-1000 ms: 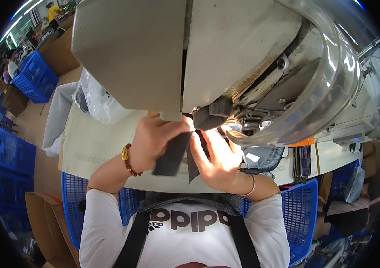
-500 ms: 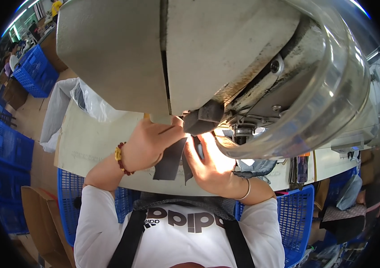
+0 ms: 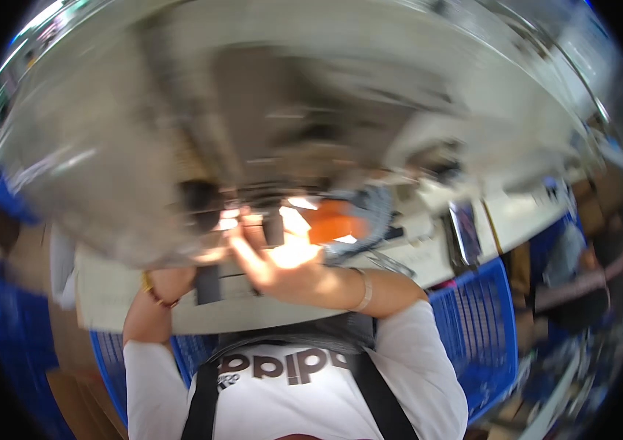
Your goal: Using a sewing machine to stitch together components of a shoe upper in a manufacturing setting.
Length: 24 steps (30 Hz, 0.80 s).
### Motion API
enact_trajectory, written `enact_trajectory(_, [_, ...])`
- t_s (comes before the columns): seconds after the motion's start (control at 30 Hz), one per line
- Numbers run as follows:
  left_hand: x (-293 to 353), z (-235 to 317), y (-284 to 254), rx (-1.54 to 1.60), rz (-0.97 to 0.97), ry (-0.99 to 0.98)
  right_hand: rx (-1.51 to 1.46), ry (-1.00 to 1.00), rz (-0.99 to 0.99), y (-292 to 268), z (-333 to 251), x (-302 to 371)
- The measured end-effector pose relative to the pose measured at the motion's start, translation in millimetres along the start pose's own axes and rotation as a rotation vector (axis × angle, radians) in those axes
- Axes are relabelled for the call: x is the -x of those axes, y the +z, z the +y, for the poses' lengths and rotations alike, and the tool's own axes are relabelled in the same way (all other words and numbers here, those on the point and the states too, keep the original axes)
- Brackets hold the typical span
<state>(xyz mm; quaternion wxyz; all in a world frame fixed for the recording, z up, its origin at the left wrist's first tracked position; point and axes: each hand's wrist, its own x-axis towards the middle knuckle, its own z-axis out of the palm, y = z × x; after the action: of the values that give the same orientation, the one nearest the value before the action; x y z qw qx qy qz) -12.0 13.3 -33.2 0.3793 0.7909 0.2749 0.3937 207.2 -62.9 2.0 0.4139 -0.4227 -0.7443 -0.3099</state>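
Observation:
A sewing machine (image 3: 106, 176), smeared by motion, fills the upper part of the view, with a lit spot under it. My left hand (image 3: 176, 280) reaches beneath the machine; its fingers are hidden behind the machine and the clear shield. A dark grey fabric strip (image 3: 208, 286) hangs down beside it over the pale table. My right hand (image 3: 293, 277) is in the bright light, its fingers closed at the dark material near the needle area, partly blurred. Just right of its fingers lies an orange patch (image 3: 337, 222) next to a grey-blue knitted-looking piece (image 3: 377, 216).
The pale table (image 3: 253, 317) curves across in front of me. Scissors (image 3: 391, 264) and a dark phone-like object (image 3: 464, 233) lie on its right side. Blue baskets (image 3: 476, 337) stand below the table edge. A cardboard box (image 3: 80, 403) is at the lower left.
My view has swung, so the machine is blurred and sits differently in view. Both hands appear further left, and the left fingers have gone out of sight. The orange patch and scissors now show.

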Motion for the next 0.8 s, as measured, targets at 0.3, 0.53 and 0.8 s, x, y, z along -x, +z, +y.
enact_trajectory(0.3, [-3.9, 35.9, 8.2, -0.590, 0.232, 0.232, -0.028, 0.027, 0.188, -14.2, -4.8, -10.3])
enact_trajectory(0.53, [15.9, 9.3, 43.6, 0.175, 0.213, -0.103, -0.156, -0.099, 0.116, -1.4, 3.4, -3.8])
enact_trajectory(0.8, [20.2, 31.5, 85.4, 1.279, 0.071, -0.358, 0.166, -0.110, -0.137, -40.6, 1.6, -12.2])
